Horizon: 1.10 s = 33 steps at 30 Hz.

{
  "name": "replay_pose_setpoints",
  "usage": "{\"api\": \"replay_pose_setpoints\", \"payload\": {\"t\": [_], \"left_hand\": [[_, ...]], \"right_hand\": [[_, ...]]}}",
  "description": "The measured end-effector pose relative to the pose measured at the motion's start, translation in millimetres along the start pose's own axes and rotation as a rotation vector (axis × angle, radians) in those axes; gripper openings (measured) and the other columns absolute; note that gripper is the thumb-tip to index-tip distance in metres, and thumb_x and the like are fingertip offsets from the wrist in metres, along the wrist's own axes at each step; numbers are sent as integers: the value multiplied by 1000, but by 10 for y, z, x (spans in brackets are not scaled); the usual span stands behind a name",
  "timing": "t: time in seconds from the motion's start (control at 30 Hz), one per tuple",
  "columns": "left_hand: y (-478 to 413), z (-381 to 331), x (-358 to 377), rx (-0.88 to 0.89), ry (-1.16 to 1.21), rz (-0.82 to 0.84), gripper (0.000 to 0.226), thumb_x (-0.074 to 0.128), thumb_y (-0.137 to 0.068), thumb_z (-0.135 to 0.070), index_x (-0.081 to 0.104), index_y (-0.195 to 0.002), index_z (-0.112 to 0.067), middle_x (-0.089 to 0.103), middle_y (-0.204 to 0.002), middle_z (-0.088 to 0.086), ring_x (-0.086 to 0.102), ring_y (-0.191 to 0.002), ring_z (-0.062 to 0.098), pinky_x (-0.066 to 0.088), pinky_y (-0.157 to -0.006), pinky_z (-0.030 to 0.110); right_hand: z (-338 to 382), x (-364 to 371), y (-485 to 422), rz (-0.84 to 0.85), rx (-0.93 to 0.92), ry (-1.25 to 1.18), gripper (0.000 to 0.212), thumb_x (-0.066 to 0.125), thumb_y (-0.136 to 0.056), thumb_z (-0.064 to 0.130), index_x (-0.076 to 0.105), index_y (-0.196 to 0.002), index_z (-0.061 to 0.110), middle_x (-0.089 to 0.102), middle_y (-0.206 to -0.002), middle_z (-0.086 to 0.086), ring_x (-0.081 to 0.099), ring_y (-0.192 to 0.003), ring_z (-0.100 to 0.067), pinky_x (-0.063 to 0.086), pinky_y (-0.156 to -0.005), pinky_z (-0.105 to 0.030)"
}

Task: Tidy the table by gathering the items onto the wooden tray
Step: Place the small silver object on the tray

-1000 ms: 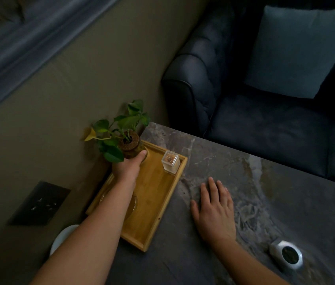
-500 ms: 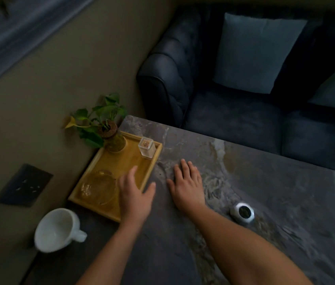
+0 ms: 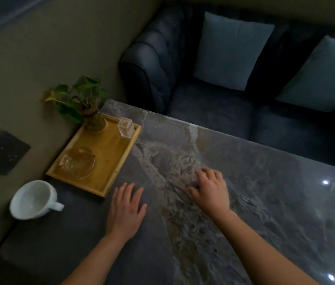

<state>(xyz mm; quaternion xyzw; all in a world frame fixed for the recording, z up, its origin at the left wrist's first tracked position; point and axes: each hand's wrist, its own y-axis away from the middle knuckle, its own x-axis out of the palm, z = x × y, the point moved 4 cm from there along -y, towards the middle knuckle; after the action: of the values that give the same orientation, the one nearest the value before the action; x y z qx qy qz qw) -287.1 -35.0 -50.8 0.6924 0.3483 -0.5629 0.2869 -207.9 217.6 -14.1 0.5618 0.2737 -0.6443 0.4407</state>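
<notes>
Dark tufted sofa [image 3: 214, 112] along the far side of the room, its rolled arm [image 3: 142, 64] nearest the corner of the bench. Two pale blue-grey cushions lean upright against the backrest: one [image 3: 230, 50] toward the arm end, the other [image 3: 321, 77] farther along and partly cut by the frame edge. Olive-toned floor [image 3: 39, 48] fills the area to the left of the bench. On that floor lies a dark square plate [image 3: 2, 153] with faint pale marks; its nature cannot be told. A dim bluish band [image 3: 4, 11] crosses the upper left corner, too blurred to identify.
</notes>
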Motion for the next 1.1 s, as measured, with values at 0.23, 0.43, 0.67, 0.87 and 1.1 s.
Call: {"api": "replay_pose_setpoints", "payload": {"t": [0.23,0.43,0.67,0.87,1.1], "left_hand": [[148,45,200,-50,-45,31,58,38,-92,-48,44,-145,-25,41,-153,11,34,-143,33,20,-116,62],[136,83,236,-74,2,4,57,42,-89,-50,48,-142,-28,43,-152,7,34,-143,30,20,-116,59],[132,107,241,-77,24,-18,56,44,-88,-48,51,-139,-28,44,-152,6,35,-143,29,23,-115,59],[134,121,259,-89,20,-3,56,45,-88,-49,49,-140,-30,42,-153,5,33,-144,28,22,-116,57],[135,129,282,-85,47,-10,55,50,-88,-50,47,-140,-32,41,-154,3,31,-145,26,22,-116,57]], "right_hand": [[-408,112,161,79,140,-19,80,66,-79,60,35,-147,32,42,-143,-7,41,-125,-34,44,-98,-45],[-456,132,77,79,94,-103,70,72,-82,42,44,-143,25,51,-130,-7,47,-113,-35,44,-94,-43],[-404,125,-5,41,92,-189,58,79,-70,30,60,-125,19,56,-111,-10,53,-99,-36,46,-82,-39],[9,99,-80,32,-42,-226,58,78,-71,30,61,-125,20,55,-113,-7,52,-105,-31,48,-84,-38],[803,50,-468,52,-261,-234,57,75,-77,41,55,-128,28,55,-115,-1,52,-109,-25,49,-86,-38]]}}
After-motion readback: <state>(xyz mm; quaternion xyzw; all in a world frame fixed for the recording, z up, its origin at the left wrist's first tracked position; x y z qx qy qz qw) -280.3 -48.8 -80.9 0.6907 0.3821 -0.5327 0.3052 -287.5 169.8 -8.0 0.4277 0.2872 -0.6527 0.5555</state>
